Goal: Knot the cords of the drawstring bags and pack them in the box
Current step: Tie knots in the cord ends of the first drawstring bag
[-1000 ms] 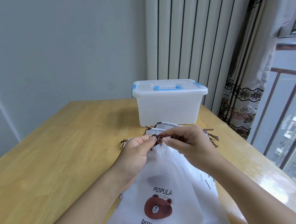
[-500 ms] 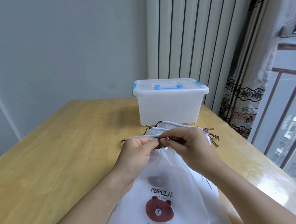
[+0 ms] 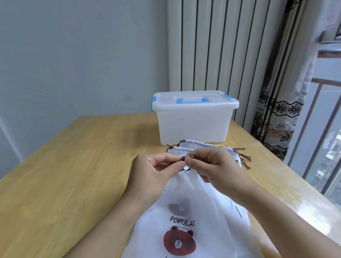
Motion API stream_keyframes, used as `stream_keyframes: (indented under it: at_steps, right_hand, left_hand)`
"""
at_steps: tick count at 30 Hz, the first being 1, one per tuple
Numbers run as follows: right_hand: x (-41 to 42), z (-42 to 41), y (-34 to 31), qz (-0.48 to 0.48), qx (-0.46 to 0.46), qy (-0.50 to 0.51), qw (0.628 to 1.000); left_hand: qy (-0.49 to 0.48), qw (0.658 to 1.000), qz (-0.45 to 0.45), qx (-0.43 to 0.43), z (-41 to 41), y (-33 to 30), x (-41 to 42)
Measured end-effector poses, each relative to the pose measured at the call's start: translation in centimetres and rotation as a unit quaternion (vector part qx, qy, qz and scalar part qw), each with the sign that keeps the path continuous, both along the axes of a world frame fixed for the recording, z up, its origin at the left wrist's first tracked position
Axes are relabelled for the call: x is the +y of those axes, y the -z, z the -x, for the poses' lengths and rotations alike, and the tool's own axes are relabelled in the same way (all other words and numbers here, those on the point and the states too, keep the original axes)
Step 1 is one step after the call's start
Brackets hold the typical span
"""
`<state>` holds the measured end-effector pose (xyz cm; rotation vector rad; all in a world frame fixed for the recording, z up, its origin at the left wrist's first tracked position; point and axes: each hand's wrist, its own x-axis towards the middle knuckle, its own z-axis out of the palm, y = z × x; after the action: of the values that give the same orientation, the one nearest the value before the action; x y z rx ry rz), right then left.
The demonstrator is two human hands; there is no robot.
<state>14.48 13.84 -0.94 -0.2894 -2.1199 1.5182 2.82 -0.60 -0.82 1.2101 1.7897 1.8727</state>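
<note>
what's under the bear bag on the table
Under the bear bag lie more white bags, their brown cords sticking out right, on the table. How many is covered.

Home rm (curtain (image 3: 281, 122), radiator (image 3: 210, 46))

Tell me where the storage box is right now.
In the head view the lidded storage box stands at the far side of the wooden table, right of centre, just beyond the drawstring bags and in front of the striped curtain.
</note>
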Motion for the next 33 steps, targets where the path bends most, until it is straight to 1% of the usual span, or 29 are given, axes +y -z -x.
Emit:
stream_keyframes:
  at_steps: [3,9,13,16,18,22,24,26,28,29,31,33]
  right_hand:
    - [-0.1,-0.2,-0.3,0.027,-0.013,-0.016,0.999]
    - [-0.2,-0.3,-0.7,0.061,-0.029,-0.042,0.997]
    - [0.4,-0.4,-0.9,0.062,-0.037,-0.007,0.997]
    - [1.4,-0.7,-1.2,0.081,-0.031,0.016,0.996]
    - [1.7,-1.0,-1.4,0.091,-0.034,0.025,0.995]
    - [2.3,-1.3,-1.6,0.068,-0.044,0.069,0.994]
    - [2.5,-1.5,-1.9,0.039,-0.049,0.093,0.994]
    - [2.5,-1.7,-2.0,0.008,-0.052,0.12,0.991]
    - [2.6,-1.8,-1.9,-0.004,-0.05,0.141,0.989]
    - [2.5,-1.7,-1.9,-0.007,-0.053,0.145,0.988]
    - [2.2,-1.6,-1.7,-0.022,-0.073,0.121,0.99]
    - [1.4,-1.2,-1.1,-0.055,-0.11,0.079,0.989]
  left_hand:
    - [0.007,0.999,-0.002,0.034,-0.4,-0.1,0.0]
    - [-0.014,0.999,-0.018,0.042,-0.1,0.3,0.3]
    - [-0.067,0.997,-0.02,0.02,0.8,0.5,0.5]
    - [-0.101,0.994,0.002,0.038,2.5,0.7,0.3]
    - [-0.102,0.994,0.015,0.036,3.1,0.7,0.1]
    - [-0.095,0.995,0.022,-0.022,3.2,0.8,0.0]
    - [-0.089,0.992,0.004,-0.085,2.8,0.8,0.2]
    - [-0.076,0.983,-0.018,-0.167,2.4,0.6,0.5]
    - [-0.066,0.973,-0.033,-0.22,2.1,0.6,0.7]
    - [-0.067,0.969,-0.039,-0.234,2.0,0.7,0.8]
    - [-0.076,0.965,-0.046,-0.247,1.9,1.0,1.1]
    - [-0.089,0.971,-0.046,-0.219,2.0,1.2,1.3]
